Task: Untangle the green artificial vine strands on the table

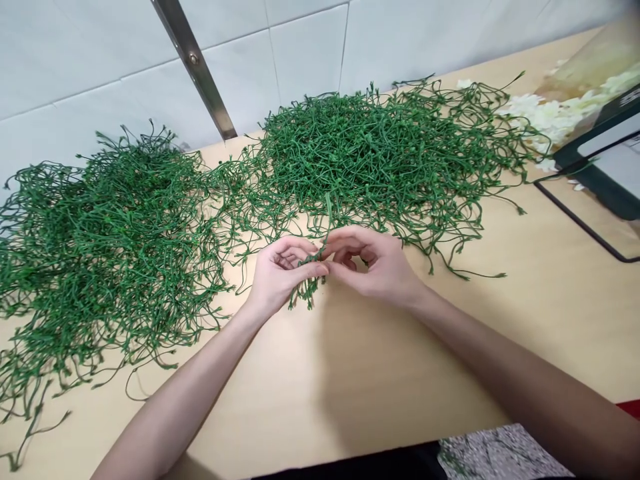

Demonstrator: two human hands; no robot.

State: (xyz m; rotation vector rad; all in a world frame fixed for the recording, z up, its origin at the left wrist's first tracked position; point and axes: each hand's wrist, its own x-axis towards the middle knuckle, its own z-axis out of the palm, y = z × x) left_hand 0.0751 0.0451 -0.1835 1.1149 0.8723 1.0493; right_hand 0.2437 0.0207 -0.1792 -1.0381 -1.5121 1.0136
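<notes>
A small green plastic stem sprig (309,288), with several thin branches hanging down, is pinched between my two hands over the table. My left hand (280,270) is closed on it with thumb and fingers. Close beside it, my right hand (373,263) is closed too, its thumb and forefinger meeting at the upper part of the same sprig. Just behind my hands lies a large heap of loose green stems (370,147). Another heap of similar stems (110,233) spreads to the left. My fingers hide part of the held sprig.
White petals (550,117) lie at the right back beside a clear plastic bag (580,67). A dark-framed object (600,147) stands at the right edge. A metal strip (195,63) runs down the tiled wall (310,53) behind the wooden table (390,373).
</notes>
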